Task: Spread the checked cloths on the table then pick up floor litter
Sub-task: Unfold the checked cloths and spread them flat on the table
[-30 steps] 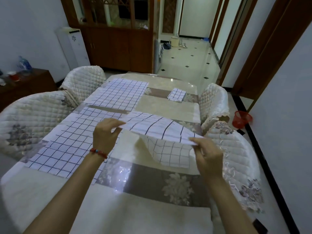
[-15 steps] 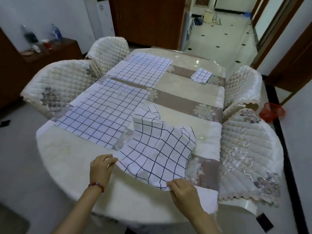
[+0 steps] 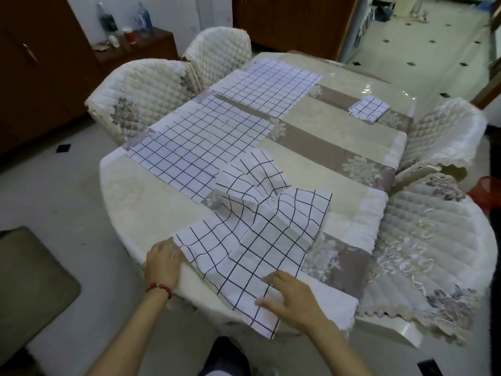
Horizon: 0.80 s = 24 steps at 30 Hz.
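The near cloth [image 3: 260, 240] lies on the tabletop [image 3: 151, 207] right at the near edge, only half spread: the near part is fairly flat, but the far part is rucked up with a folded-over flap touching the next cloth [image 3: 200, 147]. One near corner hangs off the edge. The left hand [image 3: 163, 260] pinches the near-left corner, fingers curled onto the hem. The right hand [image 3: 291, 299] rests flat on the near-right part, fingers loose and mostly straight, pressing rather than gripping.

It looks like thin, light, floppy cotton, so it'll crease and bunch if pushed from the middle. I'd say grab it by the corners or hem and tug outward, then smooth it with flat palms. It could slide easily on that glossy cover. There's another spread cloth [image 3: 267, 86] further up and a folded one [image 3: 369, 109] still waiting.
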### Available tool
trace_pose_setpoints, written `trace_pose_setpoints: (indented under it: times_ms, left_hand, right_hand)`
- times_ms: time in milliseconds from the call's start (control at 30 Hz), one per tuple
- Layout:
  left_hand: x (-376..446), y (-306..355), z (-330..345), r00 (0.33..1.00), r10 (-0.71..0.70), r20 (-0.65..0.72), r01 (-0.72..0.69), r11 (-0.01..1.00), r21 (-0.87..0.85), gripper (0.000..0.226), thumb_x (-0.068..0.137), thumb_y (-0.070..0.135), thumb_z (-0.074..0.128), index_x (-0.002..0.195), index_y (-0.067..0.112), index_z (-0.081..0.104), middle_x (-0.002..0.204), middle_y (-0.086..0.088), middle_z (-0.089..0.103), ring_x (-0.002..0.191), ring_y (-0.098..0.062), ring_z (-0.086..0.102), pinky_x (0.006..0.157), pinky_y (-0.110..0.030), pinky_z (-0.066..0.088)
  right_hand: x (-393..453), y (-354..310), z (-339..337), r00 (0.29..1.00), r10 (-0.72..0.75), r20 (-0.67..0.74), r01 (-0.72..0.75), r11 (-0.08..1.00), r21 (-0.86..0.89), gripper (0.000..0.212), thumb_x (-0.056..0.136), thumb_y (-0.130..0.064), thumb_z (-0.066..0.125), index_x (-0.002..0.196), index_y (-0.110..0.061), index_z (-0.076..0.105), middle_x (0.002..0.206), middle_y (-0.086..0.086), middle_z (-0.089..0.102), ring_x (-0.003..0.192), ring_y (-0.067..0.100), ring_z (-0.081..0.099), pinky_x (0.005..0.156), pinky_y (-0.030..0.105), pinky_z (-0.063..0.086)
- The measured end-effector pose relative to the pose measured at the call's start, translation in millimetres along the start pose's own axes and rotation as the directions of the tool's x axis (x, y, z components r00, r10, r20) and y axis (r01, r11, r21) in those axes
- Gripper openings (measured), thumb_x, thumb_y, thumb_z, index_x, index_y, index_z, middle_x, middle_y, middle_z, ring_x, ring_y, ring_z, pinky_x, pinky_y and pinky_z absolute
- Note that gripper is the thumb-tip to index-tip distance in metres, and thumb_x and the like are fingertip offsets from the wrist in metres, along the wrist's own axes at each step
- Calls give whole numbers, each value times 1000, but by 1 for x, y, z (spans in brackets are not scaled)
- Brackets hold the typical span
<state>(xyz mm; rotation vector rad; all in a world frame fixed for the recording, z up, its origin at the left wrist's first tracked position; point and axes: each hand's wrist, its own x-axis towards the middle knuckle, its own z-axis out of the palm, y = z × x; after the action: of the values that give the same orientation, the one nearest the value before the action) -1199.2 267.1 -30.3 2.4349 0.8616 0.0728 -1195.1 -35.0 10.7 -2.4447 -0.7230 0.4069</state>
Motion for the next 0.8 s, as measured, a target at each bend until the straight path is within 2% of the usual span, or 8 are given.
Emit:
trace_pose_setpoints:
  times_ms: [100,200,333,467,533,600,700,800]
  left_hand:
    - [-7,1,-3,994,-111,9,111,989,-95,39,87,16,55,125,5,53,126,-25,54,118,-37,48,99,-42,39]
    - [-11,7,-1,983,-182,30,184,964,-194,38,87,19,57,122,4,55,120,-24,57,111,-37,54,97,-41,40]
    - [-3,16,-1,963,-265,43,267,927,-263,41,85,20,60,123,5,54,119,-21,58,109,-35,55,97,-40,40]
    - [2,27,4,974,-221,-46,215,971,-107,39,84,21,61,121,11,56,126,-16,50,119,-35,43,99,-44,37]
    - [-1,38,12,994,-101,-38,99,994,-48,38,85,23,59,121,13,55,130,-12,49,123,-31,40,100,-44,34]
    - [-9,49,25,999,27,40,-27,999,-18,41,89,27,54,127,14,51,140,-10,44,132,-26,34,107,-41,29]
    - [-23,57,48,975,147,168,-153,988,23,50,95,37,39,141,18,33,154,-5,24,144,-20,15,116,-36,13]
    - [-30,53,65,967,133,215,-161,980,114,59,96,45,27,147,19,13,158,-4,1,146,-19,-2,119,-36,0]
  right_hand:
    - [23,14,-31,896,212,-390,-146,970,192,28,89,-36,55,107,-15,64,102,-3,62,100,16,59,77,20,38]
    - [60,39,-65,684,515,-517,-285,841,460,29,94,-28,48,110,-8,60,104,6,59,96,22,58,78,28,38]
    - [106,74,-89,542,777,-321,-477,598,644,45,92,-37,49,124,-5,49,125,15,55,111,30,52,92,38,40]
    - [136,87,-96,465,880,-94,-546,369,752,42,87,-43,57,60,-17,38,61,2,36,55,19,36,59,33,33]
    - [144,88,-98,419,905,-77,-551,321,770,45,84,-37,64,58,-13,35,53,5,31,47,19,30,51,32,28]
    - [151,87,-100,432,901,-24,-509,266,819,28,81,-32,69,77,-7,57,65,17,55,58,26,53,56,40,44]
    - [155,94,-102,467,884,21,-380,179,907,50,79,-20,72,122,-2,54,94,13,66,86,31,61,78,37,52]
    - [152,97,-113,583,808,-86,-298,311,903,5,80,-11,68,80,-13,64,66,4,64,67,24,57,62,26,51]
